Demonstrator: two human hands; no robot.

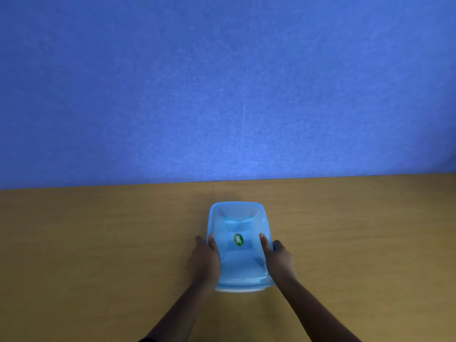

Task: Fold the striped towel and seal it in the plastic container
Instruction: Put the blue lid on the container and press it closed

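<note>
Both hands on lidded plastic container (240, 245), lower centre of frame.
Left hand (204, 260) grips its left edge, right hand (278, 259) its right edge, thumbs on the blue lid (237, 213). Green sticker (238, 239) on lid. Towel not discernible. Sits on wooden table (98, 243).

A blue, felt-like wall panel (222, 82) fills the upper half of the frame, with a faint vertical seam running down just right of centre. Below it, a tan wooden bench (98, 243) spans the whole lower half, meeting the wall along a straight edge that tilts slightly upward toward the right. The lower corners look dimmer.
</note>
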